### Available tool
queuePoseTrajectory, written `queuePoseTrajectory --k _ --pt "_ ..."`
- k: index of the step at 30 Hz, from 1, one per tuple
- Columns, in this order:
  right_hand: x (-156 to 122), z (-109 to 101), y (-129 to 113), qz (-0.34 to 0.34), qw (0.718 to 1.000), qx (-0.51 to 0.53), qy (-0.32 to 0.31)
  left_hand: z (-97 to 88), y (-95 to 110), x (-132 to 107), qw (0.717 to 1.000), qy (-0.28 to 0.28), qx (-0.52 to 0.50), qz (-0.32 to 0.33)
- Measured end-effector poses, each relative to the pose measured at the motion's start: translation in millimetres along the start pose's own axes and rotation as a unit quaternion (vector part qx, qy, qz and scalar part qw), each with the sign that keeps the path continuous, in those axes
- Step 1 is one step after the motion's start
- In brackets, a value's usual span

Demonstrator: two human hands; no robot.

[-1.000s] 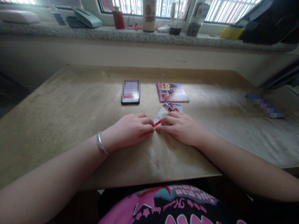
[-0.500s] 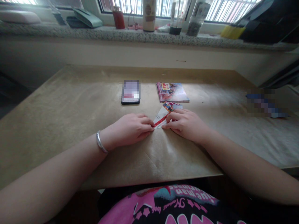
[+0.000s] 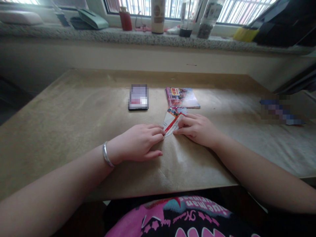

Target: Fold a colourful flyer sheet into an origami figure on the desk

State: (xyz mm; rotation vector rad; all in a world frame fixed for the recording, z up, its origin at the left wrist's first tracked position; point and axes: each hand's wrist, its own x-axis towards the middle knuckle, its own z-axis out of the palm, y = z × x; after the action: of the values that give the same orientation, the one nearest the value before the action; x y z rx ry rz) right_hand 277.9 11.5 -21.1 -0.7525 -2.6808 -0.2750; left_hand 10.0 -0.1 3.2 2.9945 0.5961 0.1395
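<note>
A folded sheet of printed paper (image 3: 170, 121), white with a red stripe and a colourful end, lies on the table between my hands. My left hand (image 3: 142, 142), a silver bangle at its wrist, rests flat with its fingertips on the paper's left edge and its thumb spread away. On the other side, the curled fingers of my right hand (image 3: 198, 130) grip the paper's right edge and hide part of it. Just beyond, a stack of colourful printed sheets (image 3: 184, 98) with a yellow label lies near the paper's far end.
A phone (image 3: 138, 98) with a blurred screen lies left of the stack on the tan-covered table (image 3: 74, 108). At the far right is a blurred, bluish flat item (image 3: 281, 112). Along the granite windowsill (image 3: 138, 38) stand a red bottle (image 3: 125, 19) and several other containers.
My left thumb has moved off the paper toward me, spreading from the fingers. The folded paper has turned slightly, its far end shifting left. My right hand has stayed almost in place.
</note>
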Motion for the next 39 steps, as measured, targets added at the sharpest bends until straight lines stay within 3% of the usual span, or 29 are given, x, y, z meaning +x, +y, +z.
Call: queuePoseTrajectory --k 8,17,26,39 --pt "-1 4 4 0.019 0.999 0.048 0.019 9.0 -2 4 1.0 0.006 0.017 -0.003" --pt "-9 2 19 0.039 0.995 0.083 0.03 6.9 -2 3 1.0 0.014 -0.015 -0.01" --pt "-11 -3 24 0.051 0.996 0.076 0.01 4.7 -5 2 1.0 0.008 -0.014 -0.004" --pt "-25 -6 39 0.125 0.986 0.109 -0.022 7.7 -9 -3 0.996 0.062 -0.068 -0.007"
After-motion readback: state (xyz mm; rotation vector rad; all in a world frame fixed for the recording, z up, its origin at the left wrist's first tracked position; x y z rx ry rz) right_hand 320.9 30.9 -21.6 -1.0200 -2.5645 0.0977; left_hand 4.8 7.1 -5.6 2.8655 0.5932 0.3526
